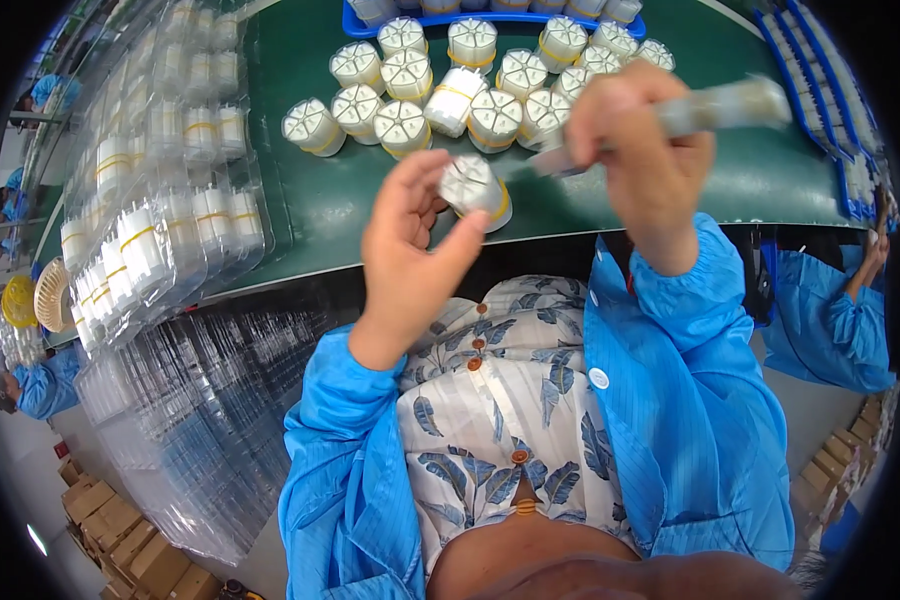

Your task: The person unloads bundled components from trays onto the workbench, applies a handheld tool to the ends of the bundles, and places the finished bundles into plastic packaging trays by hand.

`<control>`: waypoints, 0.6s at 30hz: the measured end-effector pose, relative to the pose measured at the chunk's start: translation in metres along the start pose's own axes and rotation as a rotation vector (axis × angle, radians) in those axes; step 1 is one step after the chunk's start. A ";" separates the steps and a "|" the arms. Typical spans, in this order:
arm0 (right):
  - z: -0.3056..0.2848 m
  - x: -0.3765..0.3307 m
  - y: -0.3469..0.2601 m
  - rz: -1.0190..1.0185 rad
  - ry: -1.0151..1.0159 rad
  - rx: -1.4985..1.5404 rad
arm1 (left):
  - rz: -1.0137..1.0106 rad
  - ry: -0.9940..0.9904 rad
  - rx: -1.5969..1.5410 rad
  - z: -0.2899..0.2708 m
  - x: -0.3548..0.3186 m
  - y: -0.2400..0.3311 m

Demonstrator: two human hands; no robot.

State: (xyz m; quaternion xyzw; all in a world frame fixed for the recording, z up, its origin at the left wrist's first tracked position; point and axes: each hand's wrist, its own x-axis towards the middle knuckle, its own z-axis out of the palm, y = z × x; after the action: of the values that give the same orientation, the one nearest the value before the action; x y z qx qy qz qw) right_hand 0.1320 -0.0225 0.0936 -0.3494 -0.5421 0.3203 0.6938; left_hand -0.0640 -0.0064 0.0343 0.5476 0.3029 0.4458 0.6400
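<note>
My left hand (415, 225) is closed round a white cylindrical part (473, 188) at the table's near edge. The part is tilted, with a segmented top and a yellow band round its side. My right hand (642, 150) grips a blurred hand tool (725, 107) above the table, to the right of that part. A thick, pale, wrapped-looking handle sticks out to the right of the fist, and a flat narrow tip points left; its exact kind cannot be made out. Several similar banded white cylinders (405, 75) stand just beyond both hands, one of them tipped over (454, 102).
Clear plastic trays (185, 150) of white parts are stacked on the left of the green table (760, 180). A blue bin (360, 22) stands at the back, with blue racks (830, 100) at right. Stacked clear trays (200, 420) lie lower left. A co-worker's blue sleeve (850, 325) shows right.
</note>
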 end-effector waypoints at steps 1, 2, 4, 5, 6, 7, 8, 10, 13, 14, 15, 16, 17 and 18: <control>-0.005 -0.002 -0.005 0.004 -0.008 0.015 | -0.052 -0.033 -0.168 -0.007 -0.001 0.006; -0.013 -0.005 -0.012 0.034 -0.021 -0.009 | -0.093 -0.076 -0.300 -0.014 0.000 0.010; -0.011 -0.013 -0.018 0.089 0.006 -0.043 | -0.130 -0.115 -0.423 -0.020 0.000 0.017; -0.011 -0.018 -0.016 0.087 0.005 -0.034 | -0.162 -0.133 -0.513 -0.020 -0.001 0.021; -0.012 -0.023 -0.013 0.104 -0.015 -0.050 | -0.193 -0.151 -0.604 -0.021 -0.002 0.023; -0.013 -0.027 -0.012 0.121 -0.038 -0.068 | -0.188 -0.147 -0.598 -0.022 -0.002 0.024; -0.010 -0.030 -0.013 0.134 -0.030 -0.055 | -0.187 -0.167 -0.667 -0.024 -0.002 0.022; -0.009 -0.034 -0.016 0.131 -0.047 -0.054 | -0.183 -0.187 -0.731 -0.025 -0.004 0.022; -0.006 -0.038 -0.016 0.114 -0.068 -0.047 | -0.174 -0.232 -0.806 -0.024 -0.006 0.022; -0.005 -0.038 -0.016 0.101 -0.077 -0.038 | -0.163 -0.256 -0.833 -0.026 -0.005 0.022; -0.004 -0.038 -0.016 0.097 -0.074 -0.036 | -0.153 -0.282 -0.861 -0.026 -0.004 0.023; -0.002 -0.037 -0.016 0.083 -0.091 -0.048 | -0.152 -0.283 -0.858 -0.026 -0.005 0.024; -0.001 -0.036 -0.016 0.068 -0.107 -0.060 | -0.162 -0.238 -0.810 -0.024 -0.005 0.027; 0.000 -0.034 -0.016 0.064 -0.106 -0.057 | -0.170 -0.193 -0.760 -0.024 -0.005 0.029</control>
State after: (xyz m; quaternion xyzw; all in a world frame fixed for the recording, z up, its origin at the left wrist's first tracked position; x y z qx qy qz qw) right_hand 0.1261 -0.0591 0.0893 -0.3688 -0.5758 0.3446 0.6432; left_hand -0.0940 0.0001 0.0571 0.2840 0.0992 0.4181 0.8571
